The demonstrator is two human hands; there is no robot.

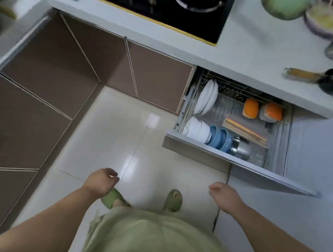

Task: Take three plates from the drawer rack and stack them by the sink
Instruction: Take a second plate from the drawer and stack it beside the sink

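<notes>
Both hands are empty right now: the left hand (pixel 99 182) and right hand (pixel 222 195) are held apart out front over the floor, fingers loosely curled, nothing gripped. Looks like the reach for the rack hasn't been started yet.

The drawer (pixel 199 147) is pulled out from under the counter (pixel 244 58), which is why everything inside can be seen from above. The white plates (pixel 206 97) are stood on edge in the wire rack (pixel 232 91) at the drawer's back left corner, leaning together a bit. They're kept upright by the wires, probably so each can be lifted out by its rim. An exact count can't be made, the frame is too blurry.

Nearer the front left corner, white bowls (pixel 196 129) and blue bowls (pixel 219 137) are nested on their sides. Chopsticks (pixel 245 130) are laid flat in the middle, and two orange-lidded containers (pixel 262 110) are parked toward the back right.

No sink can be made out clearly, so the drop-off spot can't be pinned down. No plates are stacked anywhere in view, so the job is judged barely begun.
</notes>
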